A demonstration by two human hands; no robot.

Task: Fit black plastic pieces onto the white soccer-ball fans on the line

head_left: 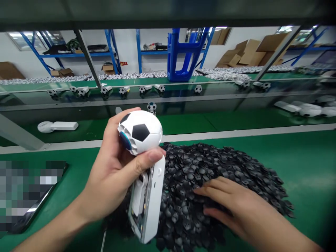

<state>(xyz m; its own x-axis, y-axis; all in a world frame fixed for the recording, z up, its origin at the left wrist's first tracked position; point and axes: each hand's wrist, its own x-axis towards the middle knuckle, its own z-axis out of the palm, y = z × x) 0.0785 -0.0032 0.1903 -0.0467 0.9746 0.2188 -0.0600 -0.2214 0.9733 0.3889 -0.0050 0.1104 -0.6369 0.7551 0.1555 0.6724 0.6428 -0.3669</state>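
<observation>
Open green table mat (301,164) lies right of and beyond the heaped black plastic pieces (236,168) filling the middle. The white football-headed plastic handheld device (156,189), upright at the heap's left edge, and a dark flat tray (44,201) crowd the left.

My left hand (115,175) grips a football-headed handheld fan (143,164) (handle pointing down); my right hand (236,206) rests flat on black pentagon pieces (223,164) heaped on the green table (301,157).
</observation>
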